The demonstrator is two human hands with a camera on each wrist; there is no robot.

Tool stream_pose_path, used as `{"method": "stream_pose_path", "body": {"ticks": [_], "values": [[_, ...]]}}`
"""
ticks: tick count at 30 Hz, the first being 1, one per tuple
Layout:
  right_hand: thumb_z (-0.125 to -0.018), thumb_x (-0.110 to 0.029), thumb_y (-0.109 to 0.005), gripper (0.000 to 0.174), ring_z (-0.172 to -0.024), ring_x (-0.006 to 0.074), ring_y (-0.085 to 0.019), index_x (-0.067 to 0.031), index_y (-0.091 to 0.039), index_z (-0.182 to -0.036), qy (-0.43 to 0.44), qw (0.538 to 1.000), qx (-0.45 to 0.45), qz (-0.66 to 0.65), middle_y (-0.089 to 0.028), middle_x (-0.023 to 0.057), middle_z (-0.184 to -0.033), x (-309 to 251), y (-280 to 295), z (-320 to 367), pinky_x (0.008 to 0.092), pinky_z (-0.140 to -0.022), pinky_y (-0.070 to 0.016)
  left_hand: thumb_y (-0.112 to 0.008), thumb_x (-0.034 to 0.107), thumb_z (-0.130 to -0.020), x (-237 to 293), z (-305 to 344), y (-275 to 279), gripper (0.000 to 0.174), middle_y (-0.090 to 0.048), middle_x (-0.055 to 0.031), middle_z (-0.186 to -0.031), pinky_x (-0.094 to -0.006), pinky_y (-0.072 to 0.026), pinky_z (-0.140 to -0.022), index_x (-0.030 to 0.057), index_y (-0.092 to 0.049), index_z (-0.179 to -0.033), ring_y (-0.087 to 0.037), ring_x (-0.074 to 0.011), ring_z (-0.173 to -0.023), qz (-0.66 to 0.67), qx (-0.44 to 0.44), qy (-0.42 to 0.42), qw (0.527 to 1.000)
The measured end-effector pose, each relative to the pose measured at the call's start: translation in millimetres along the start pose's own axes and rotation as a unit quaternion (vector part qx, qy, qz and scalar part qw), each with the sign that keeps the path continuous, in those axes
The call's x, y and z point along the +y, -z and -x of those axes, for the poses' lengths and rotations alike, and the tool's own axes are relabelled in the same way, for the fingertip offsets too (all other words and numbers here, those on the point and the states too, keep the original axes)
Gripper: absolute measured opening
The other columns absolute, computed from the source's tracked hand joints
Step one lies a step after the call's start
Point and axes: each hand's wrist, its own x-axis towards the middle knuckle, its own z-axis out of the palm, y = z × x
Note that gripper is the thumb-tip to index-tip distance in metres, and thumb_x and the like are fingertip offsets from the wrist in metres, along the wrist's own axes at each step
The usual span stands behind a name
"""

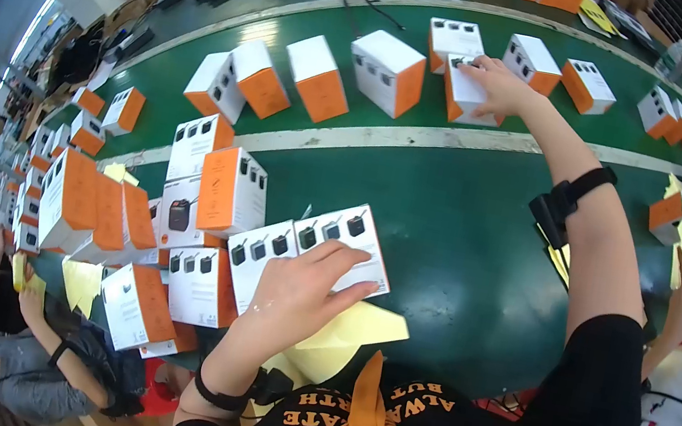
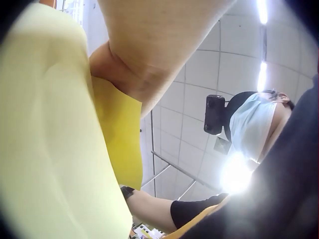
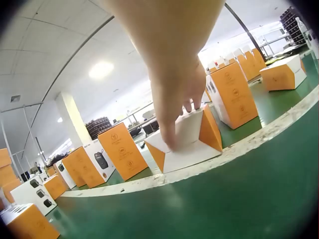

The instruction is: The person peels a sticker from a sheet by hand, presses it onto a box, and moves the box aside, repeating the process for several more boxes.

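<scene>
In the head view my right hand [image 1: 501, 92] grips a small white and orange box [image 1: 462, 105] on the far green strip. The right wrist view has the thumb of that hand [image 3: 174, 94] on one side of the box [image 3: 192, 154] and the fingers over the other. My left hand [image 1: 299, 292] rests with spread fingers on a white box [image 1: 355, 219] printed with black devices, beside a similar box [image 1: 250, 254]. Pale yellow sheets [image 1: 357, 330] lie by its palm. Close to the left wrist camera are a pale sheet [image 2: 55, 124] and a deeper yellow one [image 2: 121, 137].
More white and orange boxes stand along the far strip [image 1: 317, 81] and in stacks at the left [image 1: 70, 197]. A pale ledge [image 1: 373, 135] divides the green surface [image 1: 466, 226]. Other people's arms reach in at the left [image 1: 73, 362] and right [image 1: 676, 318].
</scene>
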Motion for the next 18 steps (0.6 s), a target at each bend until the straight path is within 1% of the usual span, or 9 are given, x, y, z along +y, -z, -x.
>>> {"method": "stream_pose_path", "body": {"ticks": [3, 4, 6, 7, 9, 11, 12, 15, 18], "values": [[-0.068, -0.019, -0.074, 0.077, -0.125, 0.0367, -0.039, -0.0063, -0.04, -0.136, -0.101, 0.988, 0.054, 0.102, -0.042, 0.0189, -0.132, 4.8, -28.2, -33.7, 0.0404, -0.103, -0.0355, -0.062, 0.025, -0.087, -13.5, -4.4, -7.4, 0.021, -0.064, -0.0065, -0.086, -0.0342, -0.0491, -0.059, 0.0064, -0.063, -0.095, -0.063, -0.0265, -0.067, 0.041, 0.093, -0.048, 0.994], [-0.075, -0.02, -0.068, 0.054, -0.119, 0.0363, -0.045, -0.0034, -0.051, -0.123, -0.115, 0.968, 0.087, 0.207, -0.051, 0.018, -0.122, -21.0, -20.7, -30.6, 0.0408, -0.098, -0.0404, -0.059, 0.021, -0.088, -15.4, -8.0, -3.4, 0.017, -0.063, -0.0079, -0.086, -0.0348, -0.0483, -0.059, 0.0059, -0.062, -0.095, -0.062, -0.0275, -0.067, 0.055, 0.131, -0.034, 0.989], [-0.084, -0.026, -0.063, 0.03, -0.092, 0.0278, -0.06, 0.0, -0.062, -0.098, -0.015, 0.983, 0.184, -0.007, -0.064, 0.0154, -0.092, -76.7, 10.3, -14.0, 0.0371, -0.08, -0.0469, -0.054, 0.014, -0.091, -18.3, -12.6, 6.2, 0.012, -0.062, -0.0106, -0.087, -0.0356, -0.047, -0.059, 0.005, -0.059, -0.097, -0.061, -0.0289, -0.068, 0.058, 0.194, -0.031, 0.979], [-0.089, -0.031, -0.058, 0.033, -0.082, 0.0213, -0.061, 0.0004, -0.062, -0.098, 0.046, 0.937, 0.21, -0.274, -0.064, 0.013, -0.085, -120.5, 23.8, 15.2, 0.0339, -0.075, -0.0469, -0.052, 0.012, -0.092, -17.9, -14.7, 11.5, 0.011, -0.061, -0.0118, -0.087, -0.0358, -0.0465, -0.059, 0.0045, -0.058, -0.098, -0.06, -0.0293, -0.068, 0.049, 0.225, -0.047, 0.972], [-0.093, -0.036, -0.052, 0.039, -0.083, 0.015, -0.059, 0.0022, -0.061, -0.097, 0.134, 0.842, 0.019, -0.523, -0.064, 0.0095, -0.088, -193.7, 41.5, 86.0, 0.0291, -0.075, -0.0463, -0.053, 0.009, -0.091, -12.1, -14.3, 15.9, 0.011, -0.059, -0.0123, -0.087, -0.0359, -0.0466, -0.059, 0.0042, -0.056, -0.1, -0.06, -0.0296, -0.07, 0.034, 0.235, -0.047, 0.97], [-0.088, -0.025, -0.063, 0.028, -0.077, 0.0134, -0.056, 0.002, -0.062, -0.098, 0.114, 0.842, -0.088, -0.52, -0.064, 0.0054, -0.085, -235.7, 53.6, 135.6, 0.0285, -0.073, -0.0457, -0.055, 0.006, -0.089, -3.1, -14.4, 18.5, 0.011, -0.059, -0.0116, -0.086, -0.036, -0.0467, -0.059, 0.0042, -0.055, -0.1, -0.059, -0.0302, -0.07, 0.07, 0.225, -0.085, 0.968], [-0.085, -0.026, -0.064, 0.027, -0.065, 0.0135, -0.053, 0.0002, -0.061, -0.089, 0.133, 0.877, -0.037, -0.461, -0.059, 0.0072, -0.074, -242.4, 50.4, 148.1, 0.029, -0.063, -0.0445, -0.063, 0.006, -0.083, 1.5, -11.4, 18.9, 0.019, -0.059, -0.0096, -0.087, -0.0325, -0.0467, -0.058, 0.0036, -0.055, -0.101, -0.06, -0.025, -0.069, 0.107, 0.215, -0.086, 0.967], [-0.083, -0.02, -0.067, 0.023, -0.065, 0.0155, -0.053, 0.0005, -0.06, -0.087, 0.044, 0.817, 0.07, -0.57, -0.059, 0.007, -0.074, -248.7, 50.8, 178.3, 0.0277, -0.062, -0.0442, -0.072, 0.009, -0.076, 0.7, -1.6, 27.6, 0.025, -0.061, -0.0067, -0.085, -0.0274, -0.0458, -0.058, 0.0019, -0.059, -0.096, -0.06, -0.0167, -0.068, 0.203, 0.136, -0.131, 0.961], [-0.079, -0.002, -0.068, 0.012, -0.071, 0.0107, -0.054, 0.0019, -0.062, -0.088, 0.09, 0.834, 0.123, -0.53, -0.061, 0.0048, -0.078, -252.1, 54.5, 193.0, 0.0228, -0.063, -0.0414, -0.075, 0.01, -0.073, 9.0, 12.3, 37.4, 0.019, -0.063, -0.0039, -0.074, -0.0235, -0.0447, -0.059, -0.0009, -0.064, -0.083, -0.058, -0.0102, -0.066, 0.242, 0.058, -0.049, 0.967]]}}
